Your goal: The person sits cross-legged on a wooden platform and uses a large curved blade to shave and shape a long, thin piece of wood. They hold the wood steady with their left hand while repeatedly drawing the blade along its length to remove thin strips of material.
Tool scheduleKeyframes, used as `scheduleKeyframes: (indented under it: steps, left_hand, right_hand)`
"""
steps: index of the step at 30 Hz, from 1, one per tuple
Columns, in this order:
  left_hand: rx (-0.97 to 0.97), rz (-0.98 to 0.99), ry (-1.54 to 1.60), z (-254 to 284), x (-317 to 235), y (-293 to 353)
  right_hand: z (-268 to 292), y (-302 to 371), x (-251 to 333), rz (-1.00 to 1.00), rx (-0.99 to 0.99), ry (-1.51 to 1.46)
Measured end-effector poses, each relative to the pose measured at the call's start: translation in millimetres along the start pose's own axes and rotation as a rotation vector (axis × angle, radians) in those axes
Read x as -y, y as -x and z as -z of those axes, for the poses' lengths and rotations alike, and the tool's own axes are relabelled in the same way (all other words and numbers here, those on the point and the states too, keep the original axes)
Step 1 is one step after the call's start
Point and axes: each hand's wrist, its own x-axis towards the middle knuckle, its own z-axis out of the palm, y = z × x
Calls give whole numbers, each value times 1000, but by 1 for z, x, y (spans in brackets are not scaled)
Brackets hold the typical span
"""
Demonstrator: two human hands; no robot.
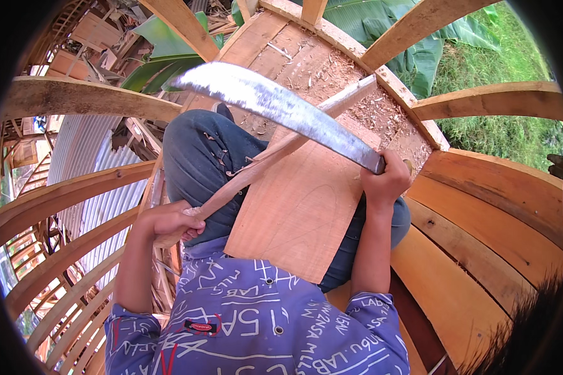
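My left hand (pixel 176 220) is closed around the near end of a long wooden stick (pixel 250 175). The stick slants up to the right across my left leg and over a flat wooden board (pixel 294 215) that lies across my lap. My right hand (pixel 386 178) grips a machete (pixel 275 103); most of its handle is hidden in the fist. The broad, shiny blade points up to the left and crosses above the stick. Whether the blade touches the stick I cannot tell. A few shavings cling to my left trouser leg (pixel 197 150).
Wood shavings (pixel 381 119) litter the plank floor (pixel 294 53) ahead. Curved wooden ribs (pixel 491 103) surround me, with several boards (pixel 481 237) on the right. Corrugated metal sheet (pixel 84 162) and scrap timber lie outside on the left. Banana leaves (pixel 413 53) and grass (pixel 494 69) show beyond.
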Motion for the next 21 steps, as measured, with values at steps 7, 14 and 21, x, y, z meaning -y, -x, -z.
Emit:
scheduleKeyframes:
  steps: [7, 14, 21]
  left_hand:
    - [-90, 10, -26, -8, -4, 3]
    - [-36, 1, -2, -7, -3, 3]
    - [-138, 21, -98, -17, -16, 6]
  right_hand:
    - [-6, -7, -24, -288, 25, 193]
    - [-7, -6, -8, -139, 29, 133]
    - [-1, -7, -29, -342, 93, 218]
